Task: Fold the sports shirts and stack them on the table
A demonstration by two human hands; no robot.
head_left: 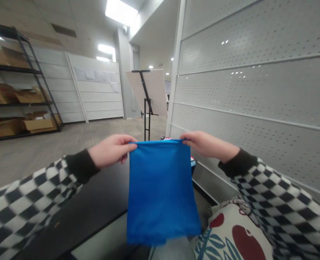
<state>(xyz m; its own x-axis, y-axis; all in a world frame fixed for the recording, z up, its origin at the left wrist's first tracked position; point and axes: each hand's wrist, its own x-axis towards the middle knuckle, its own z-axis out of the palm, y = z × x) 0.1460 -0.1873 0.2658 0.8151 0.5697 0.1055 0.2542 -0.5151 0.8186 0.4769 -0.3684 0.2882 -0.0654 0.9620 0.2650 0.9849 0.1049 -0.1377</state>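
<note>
Head view: smooth, squarish blue cloth (161,189)

Left hand (111,150), right hand (205,143) pinch blue cloth (161,191) by top corners; easel (145,88) beyond.

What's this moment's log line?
blue rectangular cloth: hanging, top edge taut | left hand: pinching one top corner | right hand: pinching the other

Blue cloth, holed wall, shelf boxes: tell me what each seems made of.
Blue cloth: probably thin synthetic fabric, smooth with a soft sheen; it hangs limp, creasing near the top.
Holed wall: likely painted metal, pale grey, given its rows of small holes; plastic is possible.
Shelf boxes: apparently cardboard, matte brown, with flaps.
</note>
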